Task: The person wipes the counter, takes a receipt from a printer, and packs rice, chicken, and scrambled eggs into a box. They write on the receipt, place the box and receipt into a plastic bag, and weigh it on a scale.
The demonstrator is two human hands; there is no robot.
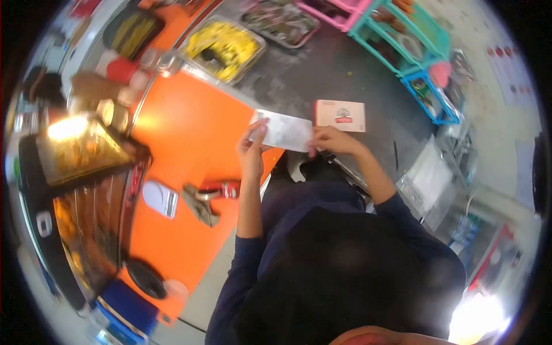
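Observation:
Between my hands is a flat white rectangular packet (286, 131), like a paper bag or folded sheet, held over the edge of the dark worktop. My left hand (253, 141) grips its left end, with the thumb on top. At the opposite end, the fingers of my right hand (333, 141) pinch the edge. A pale pink-orange box (341, 116) with a red and dark print lies on the worktop just beyond my right hand. Whether the packet has an opening is too blurred to tell.
An orange counter (190, 115) carries a digital scale (160, 199), a cloth (200, 206) and a red item (224, 190). A tray of yellow food (223, 48) and a dark tray (280, 23) sit farther back. Teal baskets (402, 34) stand right; a lit glass display case (86, 149) stands left.

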